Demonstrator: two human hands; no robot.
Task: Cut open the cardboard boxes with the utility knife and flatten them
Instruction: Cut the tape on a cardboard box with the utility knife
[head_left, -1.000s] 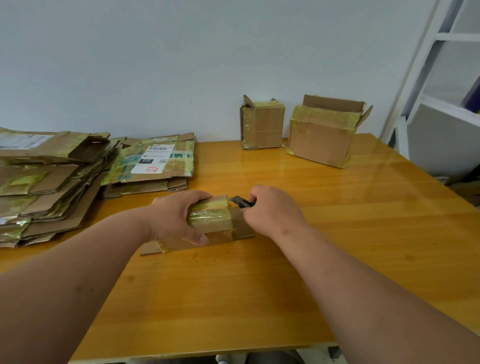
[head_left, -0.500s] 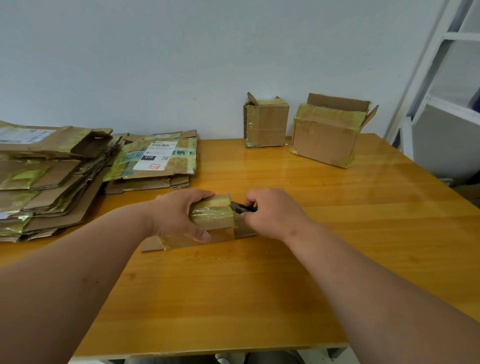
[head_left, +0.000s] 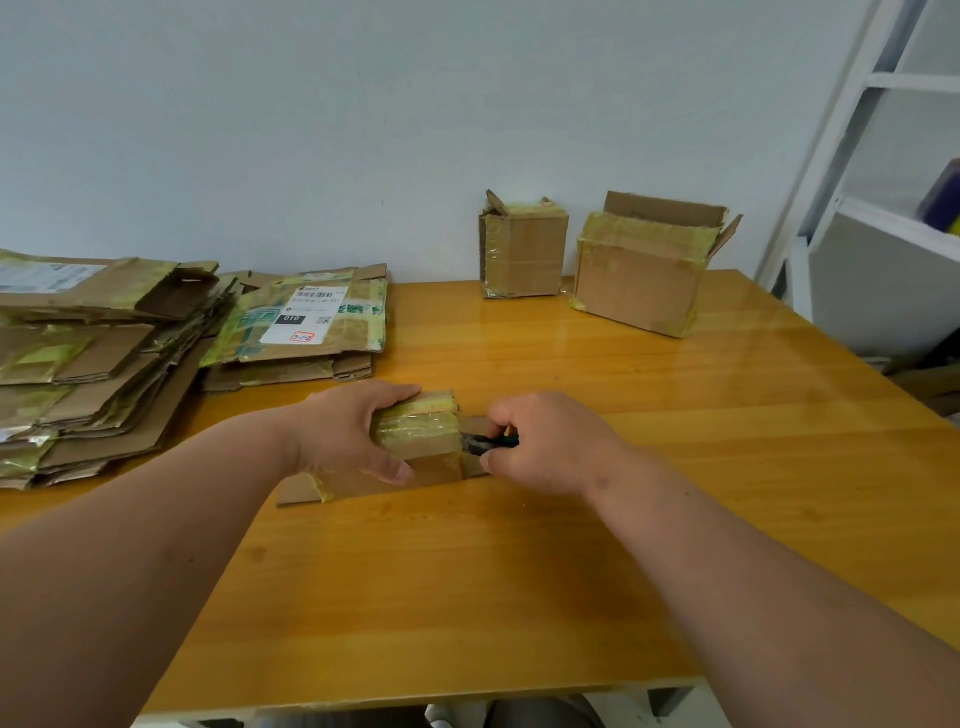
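Head view: your left hand (head_left: 353, 436) grips the small box (head_left: 421, 441) at mid-table (head_left: 467, 597), thumb on its near face, fingers over the top. Your right hand (head_left: 545, 441) is clenched round the knife (head_left: 488, 442), its tip at the box's right end. Two boxes (head_left: 524, 254) (head_left: 639, 275) stand by the wall; flattened stacks (head_left: 93, 364) lie left

- Table (head_left: 571, 597) — glossy varnished wood, smooth.
- Small box (head_left: 426, 457) — matt brown cardboard, wrapped in shiny yellowish tape.
- Flattened stack (head_left: 93, 374) — rough-edged corrugated cardboard.
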